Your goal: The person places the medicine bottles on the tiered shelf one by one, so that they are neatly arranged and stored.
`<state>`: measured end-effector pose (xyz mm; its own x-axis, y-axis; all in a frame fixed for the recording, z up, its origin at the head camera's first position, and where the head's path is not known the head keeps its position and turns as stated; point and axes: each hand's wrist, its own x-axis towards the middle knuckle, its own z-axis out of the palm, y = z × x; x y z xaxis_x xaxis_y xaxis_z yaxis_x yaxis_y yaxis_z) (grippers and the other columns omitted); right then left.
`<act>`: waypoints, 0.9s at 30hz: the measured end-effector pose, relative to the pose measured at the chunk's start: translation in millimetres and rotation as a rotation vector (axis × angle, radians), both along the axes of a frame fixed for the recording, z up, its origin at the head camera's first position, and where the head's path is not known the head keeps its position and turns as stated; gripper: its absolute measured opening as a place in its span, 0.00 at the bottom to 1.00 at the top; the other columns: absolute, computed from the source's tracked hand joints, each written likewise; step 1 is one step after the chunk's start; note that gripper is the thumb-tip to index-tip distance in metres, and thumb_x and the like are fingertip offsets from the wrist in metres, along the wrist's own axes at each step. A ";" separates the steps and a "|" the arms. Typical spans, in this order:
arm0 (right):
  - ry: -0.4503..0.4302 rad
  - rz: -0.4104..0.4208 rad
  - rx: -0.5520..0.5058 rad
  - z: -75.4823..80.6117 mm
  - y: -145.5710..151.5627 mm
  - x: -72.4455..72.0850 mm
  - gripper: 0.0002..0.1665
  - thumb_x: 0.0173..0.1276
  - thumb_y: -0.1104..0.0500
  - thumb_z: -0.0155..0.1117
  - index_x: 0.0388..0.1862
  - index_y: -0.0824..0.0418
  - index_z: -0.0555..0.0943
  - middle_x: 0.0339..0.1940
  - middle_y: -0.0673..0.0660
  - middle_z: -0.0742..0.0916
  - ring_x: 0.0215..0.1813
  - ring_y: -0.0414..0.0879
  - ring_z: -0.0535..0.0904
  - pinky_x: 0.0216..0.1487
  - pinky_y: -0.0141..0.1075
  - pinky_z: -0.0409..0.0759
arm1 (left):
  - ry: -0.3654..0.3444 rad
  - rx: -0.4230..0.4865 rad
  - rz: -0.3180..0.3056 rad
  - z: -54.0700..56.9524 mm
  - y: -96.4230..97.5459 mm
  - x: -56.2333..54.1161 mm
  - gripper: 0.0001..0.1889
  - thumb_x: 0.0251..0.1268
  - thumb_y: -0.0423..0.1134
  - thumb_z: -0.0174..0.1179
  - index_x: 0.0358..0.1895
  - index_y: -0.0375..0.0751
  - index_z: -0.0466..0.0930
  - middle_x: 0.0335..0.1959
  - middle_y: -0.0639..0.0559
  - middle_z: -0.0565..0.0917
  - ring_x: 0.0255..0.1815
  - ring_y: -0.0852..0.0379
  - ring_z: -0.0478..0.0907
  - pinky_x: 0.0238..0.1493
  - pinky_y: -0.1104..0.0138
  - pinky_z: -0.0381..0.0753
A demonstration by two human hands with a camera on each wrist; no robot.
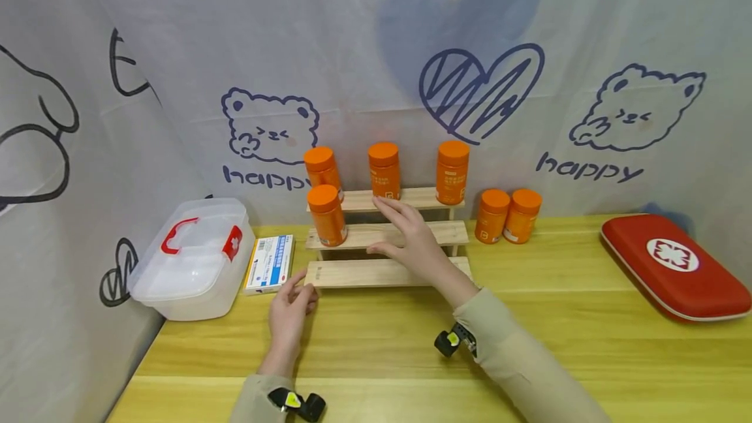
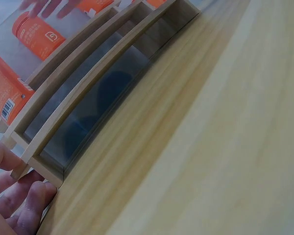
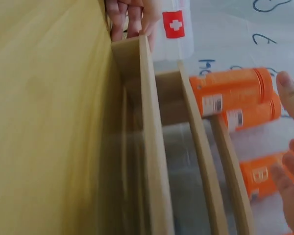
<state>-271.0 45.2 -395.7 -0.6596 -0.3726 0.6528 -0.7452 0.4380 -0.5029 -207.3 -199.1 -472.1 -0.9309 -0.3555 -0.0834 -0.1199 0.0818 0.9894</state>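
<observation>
A three-step wooden display rack stands on the table. Three orange bottles line its top step, among them a middle one and a right one. Another orange bottle stands upright at the left of the middle step. My left hand pinches the left end of the lowest step; the left wrist view shows its fingers at that board's end. Over the middle step, my right hand is held with fingers extended and nothing in it, right of the middle-step bottle.
Two more orange bottles stand on the table right of the rack. A red first-aid case lies at the far right. To the left are a clear plastic box with a red handle and a blue-and-white carton. A printed curtain hangs behind.
</observation>
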 end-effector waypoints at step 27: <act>-0.033 -0.501 -0.082 -23.9 143.9 -16.7 0.27 0.60 0.64 0.70 0.58 0.68 0.75 0.58 0.66 0.76 0.60 0.63 0.64 0.59 0.56 0.62 | -0.005 -0.031 -0.007 -4.5 -2.1 -0.2 0.20 0.69 0.36 0.54 0.63 0.41 0.73 0.41 0.41 0.82 0.35 0.58 0.80 0.36 0.72 0.81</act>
<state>-287.7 189.1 -419.6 -0.7652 0.0467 0.6422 -0.4364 0.6957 -0.5706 -207.5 -201.2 -476.7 -0.9328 -0.3519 -0.0775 -0.1247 0.1134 0.9857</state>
